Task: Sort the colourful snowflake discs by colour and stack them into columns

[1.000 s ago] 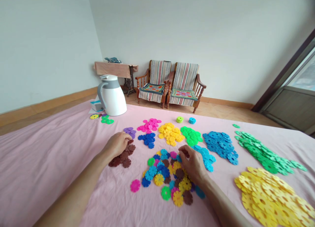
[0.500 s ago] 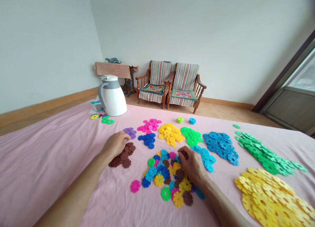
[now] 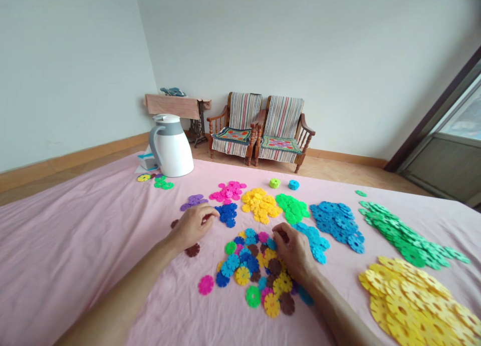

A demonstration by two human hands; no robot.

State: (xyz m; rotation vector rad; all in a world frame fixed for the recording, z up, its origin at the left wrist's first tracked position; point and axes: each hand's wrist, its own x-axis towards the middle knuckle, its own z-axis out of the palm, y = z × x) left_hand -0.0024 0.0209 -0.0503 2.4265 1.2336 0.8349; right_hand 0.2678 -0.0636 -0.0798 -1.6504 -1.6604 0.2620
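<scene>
Brown discs (image 3: 193, 250) left of the mixed disc pile (image 3: 244, 266) sit corralled under the cupped left hand (image 3: 193, 226), grip unclear. Right hand (image 3: 295, 253) pinches one thin disc (image 3: 282, 235) at that pile's far edge

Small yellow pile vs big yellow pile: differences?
The small yellow pile sits in the far row between the pink pile and the green pile. The big yellow pile lies apart at the near right edge. The small one holds far fewer discs than the big one. Both are one-colour heaps of notched discs.
</scene>
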